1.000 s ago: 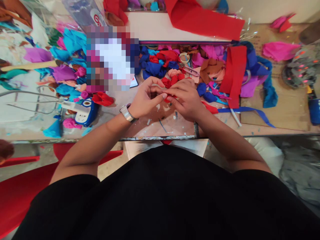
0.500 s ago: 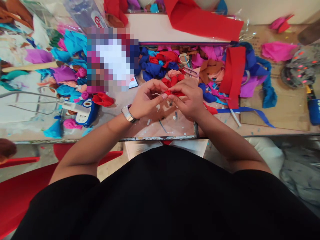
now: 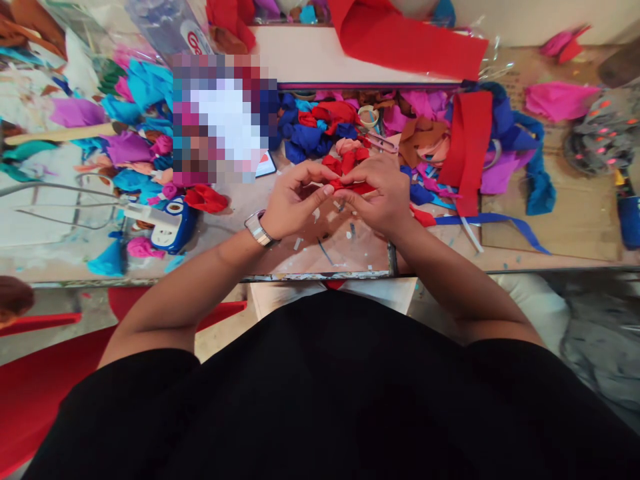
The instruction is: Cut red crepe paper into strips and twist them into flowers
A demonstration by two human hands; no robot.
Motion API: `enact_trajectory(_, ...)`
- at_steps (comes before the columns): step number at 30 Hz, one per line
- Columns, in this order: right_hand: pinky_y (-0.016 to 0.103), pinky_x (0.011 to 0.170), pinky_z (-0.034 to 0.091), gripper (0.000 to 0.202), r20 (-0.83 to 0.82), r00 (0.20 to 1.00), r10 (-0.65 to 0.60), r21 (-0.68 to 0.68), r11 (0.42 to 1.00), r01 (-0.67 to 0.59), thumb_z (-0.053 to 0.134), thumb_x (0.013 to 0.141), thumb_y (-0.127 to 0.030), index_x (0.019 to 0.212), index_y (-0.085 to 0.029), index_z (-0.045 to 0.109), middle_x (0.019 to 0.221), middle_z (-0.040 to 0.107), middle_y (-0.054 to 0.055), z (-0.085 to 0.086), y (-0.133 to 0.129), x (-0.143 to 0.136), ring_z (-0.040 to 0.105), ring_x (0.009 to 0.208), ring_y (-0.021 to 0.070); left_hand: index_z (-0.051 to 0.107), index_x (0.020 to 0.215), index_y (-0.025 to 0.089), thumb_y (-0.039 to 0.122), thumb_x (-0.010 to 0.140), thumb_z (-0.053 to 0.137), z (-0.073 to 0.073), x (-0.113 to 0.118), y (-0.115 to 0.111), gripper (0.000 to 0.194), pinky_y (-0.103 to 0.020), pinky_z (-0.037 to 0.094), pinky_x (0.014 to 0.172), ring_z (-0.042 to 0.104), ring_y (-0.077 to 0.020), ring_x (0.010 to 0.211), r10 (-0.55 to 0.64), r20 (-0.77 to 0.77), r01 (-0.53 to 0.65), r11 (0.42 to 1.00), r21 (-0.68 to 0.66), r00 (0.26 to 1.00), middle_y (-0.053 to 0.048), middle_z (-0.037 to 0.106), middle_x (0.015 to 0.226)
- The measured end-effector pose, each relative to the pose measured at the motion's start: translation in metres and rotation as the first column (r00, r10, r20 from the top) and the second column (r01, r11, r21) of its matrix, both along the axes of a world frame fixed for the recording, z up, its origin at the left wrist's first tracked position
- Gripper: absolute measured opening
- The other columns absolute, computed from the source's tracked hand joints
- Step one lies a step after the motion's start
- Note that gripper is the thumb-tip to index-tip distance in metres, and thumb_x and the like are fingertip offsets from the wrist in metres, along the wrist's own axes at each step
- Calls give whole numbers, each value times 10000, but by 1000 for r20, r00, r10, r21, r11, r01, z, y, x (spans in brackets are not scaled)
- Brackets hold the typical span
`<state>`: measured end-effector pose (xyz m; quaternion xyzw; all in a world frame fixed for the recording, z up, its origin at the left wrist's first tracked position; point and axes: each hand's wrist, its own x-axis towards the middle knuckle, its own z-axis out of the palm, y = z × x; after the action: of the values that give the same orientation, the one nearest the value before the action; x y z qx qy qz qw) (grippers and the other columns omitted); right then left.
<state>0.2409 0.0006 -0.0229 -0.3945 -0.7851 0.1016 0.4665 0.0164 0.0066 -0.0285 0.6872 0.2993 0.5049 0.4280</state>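
A small piece of red crepe paper [image 3: 336, 183] is pinched between my two hands above the table. My left hand [image 3: 296, 199], with a metal-band watch on the wrist, grips its left side with thumb and forefinger. From the right, my right hand [image 3: 379, 193] pinches the same piece, and a strip of red shows under its fingers. Just beyond the hands lie crumpled red pieces [image 3: 345, 160] and a peach one [image 3: 349, 145]. Pink-handled scissors [image 3: 383, 142] rest near my right hand. The exact shape of the held piece is mostly hidden by fingers.
A phone [image 3: 267, 164], partly blurred out, lies to the left. Beyond the hands are blue crumpled pieces [image 3: 306, 141] and a tape roll [image 3: 369, 117]. A blue-and-white power socket [image 3: 169, 225] with a cable sits left; cardboard [image 3: 550, 230] lies right.
The hands stay nearly in place. The fingers shift slightly on the red piece, and the right hand has tilted a little over it.
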Motion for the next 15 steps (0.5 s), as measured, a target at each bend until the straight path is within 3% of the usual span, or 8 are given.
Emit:
enact_trajectory(8,537,1071,537,319,1,1000,28,-45,999,-28,754,1035,-608,983,-300,814,966,841,11,1,1,2,772,1011,271,807,1069,240,652,933,844,4,-2,1,435,-362,686,844,814,-217,959,22,-3,-22,1000,9,1000,-69,831,1042)
enact_trajectory(15,509,998,561,258,-30,998,49,41,998,-48,788,1033,-537,993,-282,788,936,833,-10,-1,1,1,769,916,240,840,1077,247,624,906,882,2,-2,1,417,-337,689,797,825,-201,907,2,-6,-2,1000,5,1000,-59,852,1037)
